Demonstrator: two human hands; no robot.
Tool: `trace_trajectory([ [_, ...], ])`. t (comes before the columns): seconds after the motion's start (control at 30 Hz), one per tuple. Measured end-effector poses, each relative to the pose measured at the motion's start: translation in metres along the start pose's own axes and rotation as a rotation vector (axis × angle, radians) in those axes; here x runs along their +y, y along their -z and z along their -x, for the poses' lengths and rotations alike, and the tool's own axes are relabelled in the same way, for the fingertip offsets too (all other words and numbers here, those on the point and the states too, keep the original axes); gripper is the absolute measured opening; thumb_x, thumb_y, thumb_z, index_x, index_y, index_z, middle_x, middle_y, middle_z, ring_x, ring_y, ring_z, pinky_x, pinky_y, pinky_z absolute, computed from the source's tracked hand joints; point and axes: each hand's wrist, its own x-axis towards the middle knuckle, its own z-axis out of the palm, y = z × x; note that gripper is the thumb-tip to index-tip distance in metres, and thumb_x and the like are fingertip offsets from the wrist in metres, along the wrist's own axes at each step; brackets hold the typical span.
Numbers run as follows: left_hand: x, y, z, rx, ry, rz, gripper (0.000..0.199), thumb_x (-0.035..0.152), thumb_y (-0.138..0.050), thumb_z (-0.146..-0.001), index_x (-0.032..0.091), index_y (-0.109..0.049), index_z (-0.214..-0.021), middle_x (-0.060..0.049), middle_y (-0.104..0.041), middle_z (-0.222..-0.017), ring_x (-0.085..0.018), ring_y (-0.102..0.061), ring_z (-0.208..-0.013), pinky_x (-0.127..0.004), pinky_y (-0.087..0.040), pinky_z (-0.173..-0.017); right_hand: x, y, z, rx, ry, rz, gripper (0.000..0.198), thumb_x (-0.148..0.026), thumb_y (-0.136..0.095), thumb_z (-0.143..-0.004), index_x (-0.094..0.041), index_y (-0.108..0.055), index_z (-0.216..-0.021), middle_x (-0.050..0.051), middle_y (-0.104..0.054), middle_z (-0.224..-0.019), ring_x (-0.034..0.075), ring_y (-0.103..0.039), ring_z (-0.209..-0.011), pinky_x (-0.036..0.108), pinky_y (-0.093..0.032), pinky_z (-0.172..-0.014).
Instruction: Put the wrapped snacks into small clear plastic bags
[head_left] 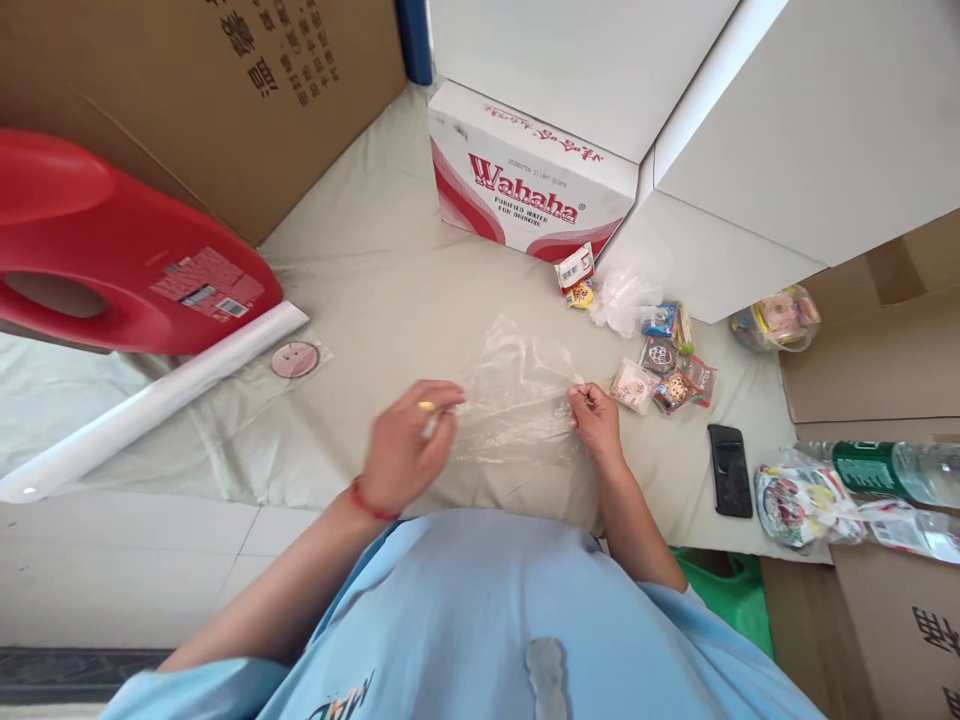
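A thin clear plastic bag (517, 400) is spread on the cloth-covered surface in front of me. My right hand (596, 420) pinches its right edge between thumb and fingers. At the opposite edge, the curled fingers of my left hand (411, 440) close on the film; this hand is slightly blurred and wears a yellow ring and a red wrist cord. Right of the bag lie several small wrapped snacks (673, 390), nearest to my right hand. Behind them sit a crumpled white plastic bag (626, 298) and a red-and-yellow snack packet (576, 275).
A Wahaba-style white and red carton (532, 185) stands at the back. On the left are a red jug (135, 240), a white roll (157, 400) and a round pink label (295, 359). A phone (729, 470), plastic bottles (892, 470) and a snack tub (780, 318) lie right.
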Motion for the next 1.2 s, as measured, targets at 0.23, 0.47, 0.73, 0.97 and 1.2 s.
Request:
trace_trajectory([
  [0.23, -0.045, -0.081, -0.042, -0.424, -0.06, -0.407, 0.06, 0.041, -0.037, -0.102, 0.017, -0.048, -0.157, -0.019, -0.038, -0.169, -0.035, -0.034, -0.158, -0.07, -0.005, -0.128, 0.017, 0.025, 0.01, 0.126, 0.054, 0.116, 0.037, -0.061, -0.064, -0.087, -0.024, -0.062, -0.089, -0.003, -0.059, -0.07, 0.015, -0.05, -0.054, 0.029, -0.042, -0.053],
  [0.47, -0.07, -0.071, -0.044, -0.408, -0.056, -0.542, 0.066, 0.048, -0.033, -0.104, 0.025, -0.033, -0.165, -0.012, -0.031, -0.173, -0.032, -0.028, -0.161, -0.068, 0.007, -0.128, 0.026, 0.049, 0.025, 0.221, 0.145, 0.332, 0.031, -0.052, -0.064, -0.089, -0.022, -0.069, -0.098, 0.005, -0.069, -0.092, 0.018, -0.055, -0.064, 0.035, -0.051, -0.07],
  [0.73, -0.071, -0.074, -0.041, -0.403, -0.074, -0.535, 0.066, 0.05, -0.033, -0.104, 0.026, -0.033, -0.166, -0.012, -0.029, -0.174, -0.032, -0.027, -0.162, -0.068, 0.008, -0.128, -0.049, 0.018, -0.072, 0.125, 0.394, 0.631, 0.032, -0.042, -0.049, -0.101, -0.02, -0.067, -0.115, 0.011, -0.072, -0.105, 0.025, -0.067, -0.089, 0.04, -0.051, -0.09],
  [0.97, -0.071, -0.072, -0.043, -0.41, -0.075, -0.528, 0.065, 0.05, -0.034, -0.105, 0.026, -0.036, -0.165, -0.012, -0.03, -0.174, -0.031, -0.026, -0.162, -0.067, 0.007, -0.128, -0.11, -0.052, -0.19, 0.313, 0.206, 0.864, 0.078, -0.063, -0.056, -0.098, -0.006, -0.042, -0.149, 0.027, -0.064, -0.128, 0.04, -0.066, -0.113, 0.051, -0.051, -0.096],
  [1.2, -0.069, -0.07, -0.043, -0.421, -0.075, -0.55, 0.065, 0.05, -0.033, -0.105, 0.024, -0.035, -0.165, -0.012, -0.029, -0.174, -0.032, -0.026, -0.162, -0.067, 0.006, -0.128, -0.117, -0.076, -0.2, 0.15, 0.273, 1.107, 0.034, -0.026, -0.049, -0.102, -0.01, -0.061, -0.13, 0.024, -0.065, -0.129, 0.034, -0.067, -0.11, 0.047, -0.051, -0.094],
])
